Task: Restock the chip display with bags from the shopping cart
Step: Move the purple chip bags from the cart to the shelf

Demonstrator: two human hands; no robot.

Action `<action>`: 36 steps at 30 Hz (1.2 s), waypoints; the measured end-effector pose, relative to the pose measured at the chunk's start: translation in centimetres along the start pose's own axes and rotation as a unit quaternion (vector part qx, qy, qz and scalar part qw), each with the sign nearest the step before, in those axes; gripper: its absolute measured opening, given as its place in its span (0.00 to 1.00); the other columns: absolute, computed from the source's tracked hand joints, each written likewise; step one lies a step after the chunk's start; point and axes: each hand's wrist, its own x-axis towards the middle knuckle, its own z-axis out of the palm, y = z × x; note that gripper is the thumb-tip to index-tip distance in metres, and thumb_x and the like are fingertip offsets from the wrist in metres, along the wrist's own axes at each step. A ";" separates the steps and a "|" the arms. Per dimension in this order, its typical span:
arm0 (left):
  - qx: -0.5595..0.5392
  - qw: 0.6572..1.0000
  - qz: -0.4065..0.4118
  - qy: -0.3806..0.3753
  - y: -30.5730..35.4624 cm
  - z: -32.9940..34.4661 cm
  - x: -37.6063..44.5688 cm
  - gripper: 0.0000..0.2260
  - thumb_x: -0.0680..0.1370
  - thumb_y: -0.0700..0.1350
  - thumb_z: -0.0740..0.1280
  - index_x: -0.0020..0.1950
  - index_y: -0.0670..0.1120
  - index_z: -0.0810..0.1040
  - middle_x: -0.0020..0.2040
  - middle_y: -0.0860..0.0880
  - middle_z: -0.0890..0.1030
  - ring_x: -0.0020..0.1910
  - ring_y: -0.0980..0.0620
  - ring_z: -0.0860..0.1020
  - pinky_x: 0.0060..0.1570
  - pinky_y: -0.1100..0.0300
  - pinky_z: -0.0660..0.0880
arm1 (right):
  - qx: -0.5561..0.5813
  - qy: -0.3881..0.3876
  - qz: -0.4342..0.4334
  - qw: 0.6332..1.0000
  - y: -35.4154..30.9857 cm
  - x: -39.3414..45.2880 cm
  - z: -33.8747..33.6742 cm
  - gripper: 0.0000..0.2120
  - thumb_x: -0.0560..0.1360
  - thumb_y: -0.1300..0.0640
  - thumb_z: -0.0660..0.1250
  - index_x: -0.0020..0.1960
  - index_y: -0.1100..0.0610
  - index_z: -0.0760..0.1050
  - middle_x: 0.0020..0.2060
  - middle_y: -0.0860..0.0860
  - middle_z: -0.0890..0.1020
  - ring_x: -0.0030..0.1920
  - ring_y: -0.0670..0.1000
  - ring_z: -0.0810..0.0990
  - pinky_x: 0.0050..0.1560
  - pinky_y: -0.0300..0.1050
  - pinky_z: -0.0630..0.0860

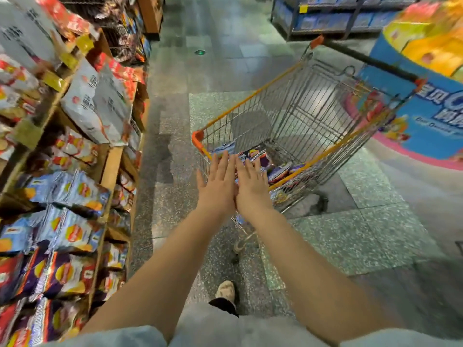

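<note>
A wire shopping cart (295,101) with an orange rim stands on the aisle floor ahead of me. Several chip bags (280,171) lie on its bottom, purple and blue ones. Both my arms stretch out toward the cart's near corner. My left hand (219,184) and my right hand (251,185) are side by side over the rim, fingers straight, holding nothing. The chip display (65,196) fills the wooden shelves on my left, with blue, purple and red bags in rows.
White and red bags (97,101) lean on the upper shelves. A round blue and pink promotional stand (426,116) sits right behind the cart. Blue shelving (338,18) stands at the far end. My foot (225,290) is on the tiled floor below the cart.
</note>
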 end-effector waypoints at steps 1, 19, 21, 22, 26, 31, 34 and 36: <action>0.003 1.000 0.005 -0.001 0.0 0.2 1.0 0.33 0.84 0.49 0.55 0.78 0.49 0.33 0.78 0.51 0.32 0.76 0.49 0.31 0.71 0.41 0.34 | 0.001 -0.002 0.004 1.000 0.3 0.9 0.0 0.29 0.83 0.56 0.51 0.78 0.51 0.40 0.78 0.53 0.44 0.77 0.53 0.36 0.74 0.50 0.36; -0.030 0.997 0.046 -0.055 2.7 5.2 14.7 0.36 0.82 0.48 0.58 0.77 0.47 0.32 0.73 0.53 0.26 0.69 0.55 0.25 0.71 0.44 0.31 | -0.038 -0.004 0.064 0.997 8.7 11.5 -0.3 0.32 0.82 0.59 0.52 0.78 0.48 0.36 0.78 0.51 0.44 0.77 0.56 0.36 0.74 0.51 0.35; -0.032 0.996 0.048 -0.063 3.9 5.4 16.1 0.36 0.83 0.49 0.57 0.77 0.48 0.32 0.75 0.52 0.28 0.70 0.55 0.26 0.71 0.44 0.30 | -0.035 -0.011 0.067 0.997 10.4 12.5 -0.7 0.32 0.82 0.59 0.52 0.78 0.48 0.36 0.78 0.51 0.44 0.77 0.56 0.35 0.74 0.51 0.35; -0.031 0.996 0.046 -0.065 4.5 5.6 16.9 0.35 0.83 0.49 0.57 0.78 0.48 0.33 0.76 0.51 0.29 0.72 0.54 0.27 0.71 0.44 0.30 | -0.035 -0.015 0.065 0.997 11.2 13.1 -1.0 0.32 0.82 0.58 0.52 0.78 0.48 0.36 0.78 0.51 0.45 0.76 0.56 0.35 0.74 0.51 0.35; -0.036 0.998 0.018 -0.041 6.7 6.0 20.4 0.34 0.83 0.50 0.57 0.79 0.49 0.36 0.78 0.50 0.34 0.76 0.49 0.32 0.71 0.41 0.32 | -0.026 -0.031 0.040 0.998 14.6 16.4 -2.9 0.30 0.82 0.57 0.52 0.78 0.47 0.38 0.78 0.53 0.45 0.76 0.57 0.35 0.73 0.51 0.33; -0.060 0.997 -0.042 -0.003 9.7 6.8 24.9 0.32 0.83 0.51 0.55 0.79 0.49 0.37 0.78 0.50 0.32 0.76 0.51 0.31 0.70 0.44 0.29 | -0.048 -0.049 -0.005 0.998 19.3 22.1 -5.5 0.32 0.82 0.53 0.54 0.78 0.46 0.38 0.78 0.54 0.44 0.76 0.58 0.34 0.74 0.53 0.36; -0.043 0.994 -0.101 0.005 10.5 7.9 27.3 0.36 0.81 0.50 0.58 0.79 0.50 0.36 0.78 0.50 0.32 0.76 0.50 0.31 0.70 0.43 0.30 | -0.058 -0.080 -0.042 0.994 21.9 25.5 -6.1 0.32 0.82 0.52 0.54 0.78 0.46 0.36 0.78 0.54 0.42 0.76 0.59 0.35 0.74 0.53 0.36; -0.043 0.989 -0.140 0.016 10.8 8.9 28.6 0.37 0.81 0.50 0.59 0.79 0.50 0.35 0.78 0.50 0.33 0.76 0.49 0.32 0.70 0.43 0.30 | -0.073 -0.107 -0.066 0.989 23.4 27.6 -6.1 0.33 0.82 0.51 0.54 0.77 0.46 0.35 0.78 0.55 0.40 0.76 0.59 0.35 0.74 0.54 0.37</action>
